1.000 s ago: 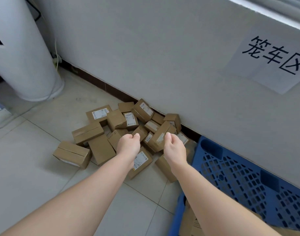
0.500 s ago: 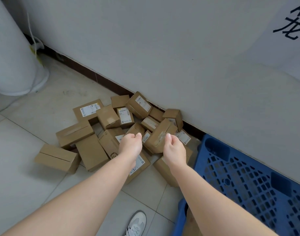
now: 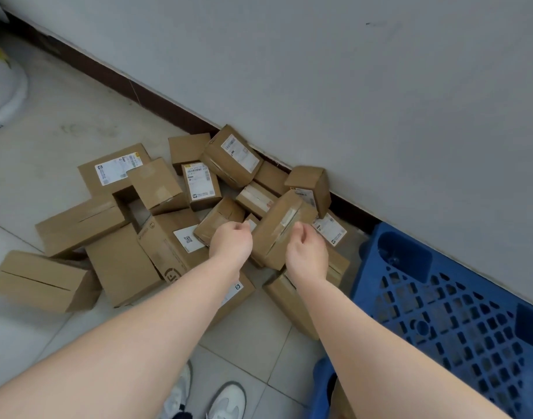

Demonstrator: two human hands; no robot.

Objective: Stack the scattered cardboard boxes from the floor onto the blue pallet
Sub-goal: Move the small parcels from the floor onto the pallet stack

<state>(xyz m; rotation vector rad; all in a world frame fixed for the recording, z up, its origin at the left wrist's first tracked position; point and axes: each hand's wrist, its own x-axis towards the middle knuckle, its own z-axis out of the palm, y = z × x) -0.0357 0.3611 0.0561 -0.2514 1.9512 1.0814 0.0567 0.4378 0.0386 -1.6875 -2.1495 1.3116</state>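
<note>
Several brown cardboard boxes lie in a loose pile on the tiled floor against the wall. A tilted box with clear tape rests on top of the pile's right side. My left hand hangs just left of it with the fingers curled in. On the box's right edge my right hand is also curled, its fingertips at the tape, and the box still rests on the pile. The blue pallet lies on the floor to the right, along the wall.
A grey wall with a dark skirting board runs diagonally behind the pile. A white column base stands at far left. My white shoes are at the bottom edge. A piece of cardboard shows at the pallet's near corner.
The view has dropped and closed in on the pile. Both hands have come lower, to either side of the taped box. My shoes have come into view.
</note>
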